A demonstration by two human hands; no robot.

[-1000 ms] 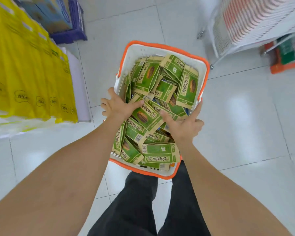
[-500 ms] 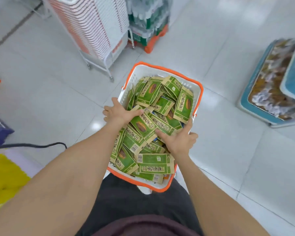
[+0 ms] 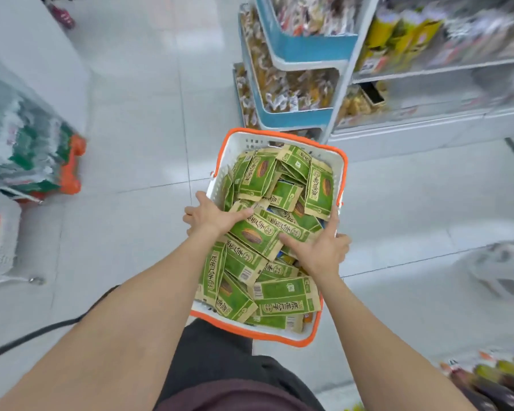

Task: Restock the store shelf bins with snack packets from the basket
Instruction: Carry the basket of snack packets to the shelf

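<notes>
Nearest, both forearms reach forward to the basket (image 3: 342, 173), gripped at its two long sides. The left hand (image 3: 211, 216) curls its fingers (image 3: 189, 218) over the outside of the left wall, and its thumb lies across the top of the load. The right hand (image 3: 324, 247) does the same on the right wall, with one finger stretched forward along the rim. Between the fingers of the two hands the green snack packets (image 3: 258, 235) lie heaped and loose, filling the basket; none is pinched.

The grip has not altered over the last second, but the surroundings have. The view has swung away from yellow goods and a stack of baskets. Now the blue shelf bins (image 3: 297, 117) stand just beyond the basket's far rim, ahead of the fingers, with a shelf (image 3: 428, 69) to the right of them. I judge that the carry is nearly over and that no packet has been shelved yet. The basket will probably need setting down to free a hand.
</notes>
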